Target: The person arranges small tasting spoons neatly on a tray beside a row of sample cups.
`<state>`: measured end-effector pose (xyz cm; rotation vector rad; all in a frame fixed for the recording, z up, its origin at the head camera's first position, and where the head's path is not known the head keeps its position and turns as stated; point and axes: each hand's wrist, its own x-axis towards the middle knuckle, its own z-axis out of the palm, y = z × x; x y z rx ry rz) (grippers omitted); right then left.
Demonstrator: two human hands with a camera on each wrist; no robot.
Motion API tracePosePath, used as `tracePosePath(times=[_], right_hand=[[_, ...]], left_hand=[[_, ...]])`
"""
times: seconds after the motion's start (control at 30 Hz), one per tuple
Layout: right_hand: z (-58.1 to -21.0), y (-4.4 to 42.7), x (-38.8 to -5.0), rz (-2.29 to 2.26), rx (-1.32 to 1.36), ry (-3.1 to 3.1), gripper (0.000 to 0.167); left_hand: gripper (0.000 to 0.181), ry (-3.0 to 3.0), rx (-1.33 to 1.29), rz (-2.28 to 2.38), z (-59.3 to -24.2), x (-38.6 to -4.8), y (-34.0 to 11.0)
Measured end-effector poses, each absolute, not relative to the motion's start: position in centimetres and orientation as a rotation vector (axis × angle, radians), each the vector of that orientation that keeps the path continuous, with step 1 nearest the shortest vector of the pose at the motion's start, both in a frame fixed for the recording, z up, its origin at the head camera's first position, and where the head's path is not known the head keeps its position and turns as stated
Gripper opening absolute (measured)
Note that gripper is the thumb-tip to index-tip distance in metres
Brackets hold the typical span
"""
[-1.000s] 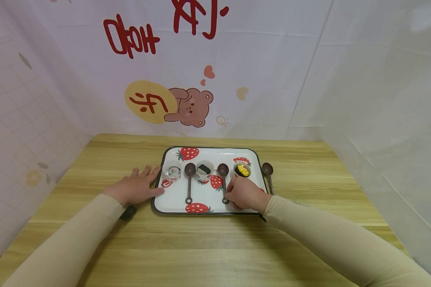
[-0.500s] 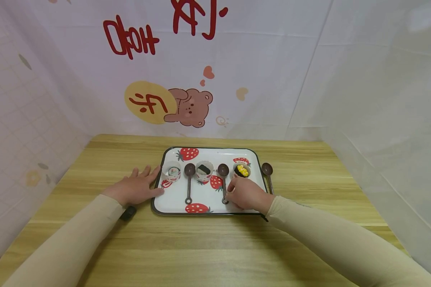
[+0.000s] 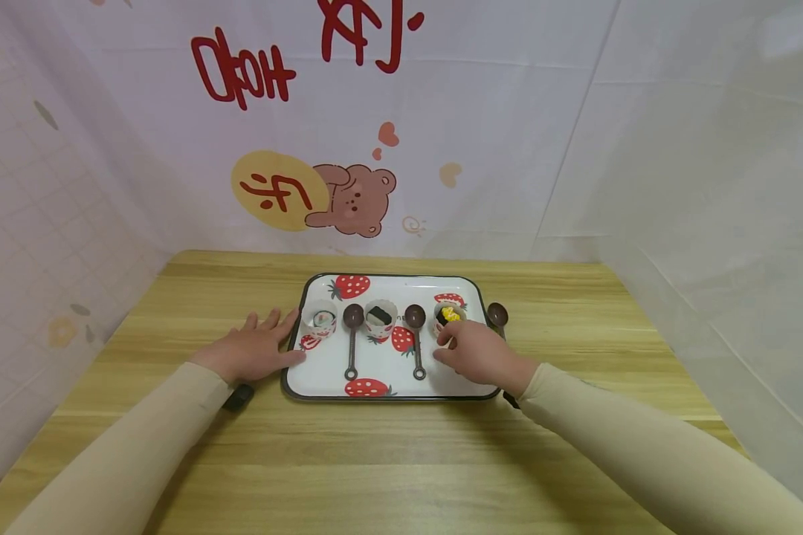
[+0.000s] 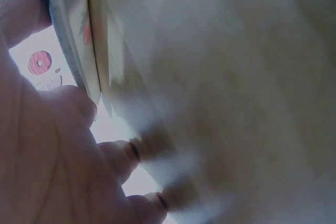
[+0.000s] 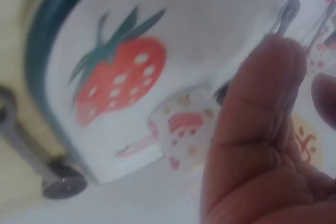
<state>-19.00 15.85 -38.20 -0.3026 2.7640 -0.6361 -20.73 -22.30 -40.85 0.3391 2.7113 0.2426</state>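
Note:
The left hand lies with spread fingers at the left edge of the white strawberry-patterned tray. Over the tray's right part, the right hand has loosely bent fingers, thumb and fingertips apart, holding nothing. Just behind it stands a paper cup with a yellow-topped sushi piece, partly covered by the hand. One brown spoon lies left of the right hand; another brown spoon lies between the other two cups. In the right wrist view, the right hand is beside a patterned cup.
Two more paper cups hold a round roll and a black-banded white piece. A third brown spoon lies beyond the tray's right edge, its handle partly hidden by the right hand. A printed cloth hangs behind the wooden table.
The right hand has left the handle end of the spoon near the tray's middle and moved right and slightly back, with thumb and fingers now apart. The left hand has stayed in place.

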Motion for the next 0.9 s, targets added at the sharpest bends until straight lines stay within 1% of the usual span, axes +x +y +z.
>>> tracePosePath(times=[0.4,0.6,0.9], right_hand=[[-36.8,19.2,-19.1,-0.715,-0.33,2.89,0.021],[-36.8,21.0,-19.4,-0.68,-0.282,2.953,0.026],[-37.1,22.5,-19.7,-0.669,-0.282,3.018,0.031]], left_hand=[[0.1,2.71,0.338,0.231,-41.2,-21.0,-22.4],[0.1,2.716,0.347,0.225,-41.3,-21.1,-22.5],[0.101,2.711,0.327,0.216,-41.7,-21.4,-22.5]])
